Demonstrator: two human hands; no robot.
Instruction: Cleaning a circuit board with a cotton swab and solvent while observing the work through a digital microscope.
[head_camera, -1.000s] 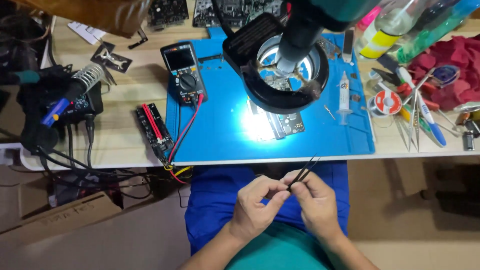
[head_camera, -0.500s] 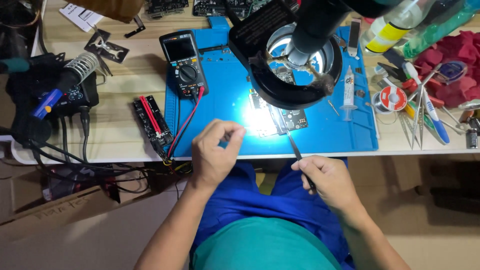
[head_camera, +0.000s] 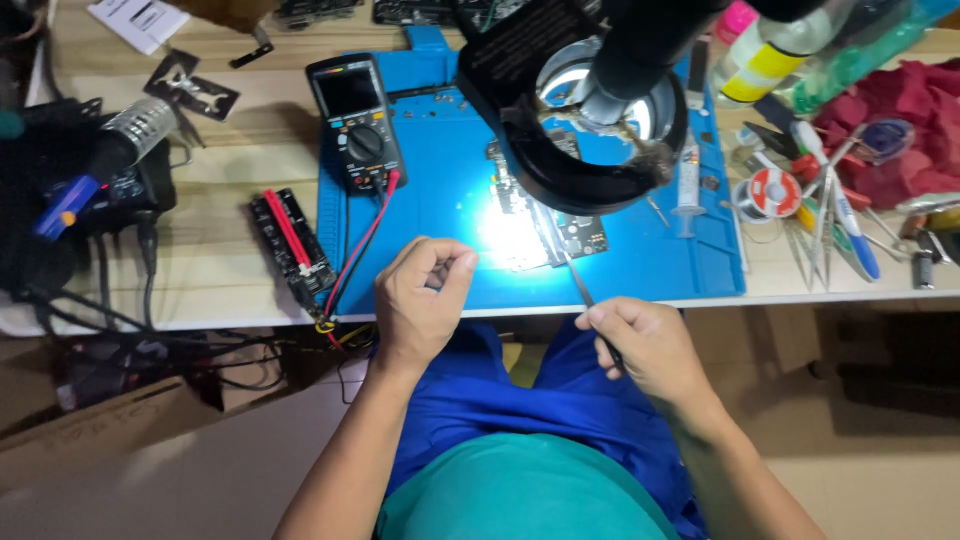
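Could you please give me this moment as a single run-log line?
left hand: pinched, over blue mat edge | right hand: holds tweezers, tips toward circuit board | magnifier lamp: above board

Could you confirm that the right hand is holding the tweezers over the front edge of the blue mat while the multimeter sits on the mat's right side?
Not quite: the multimeter sits on the left side of the blue mat, not the right, as the head view shows. The rest holds: the right hand has the tweezers in its grip over the mat's front edge.
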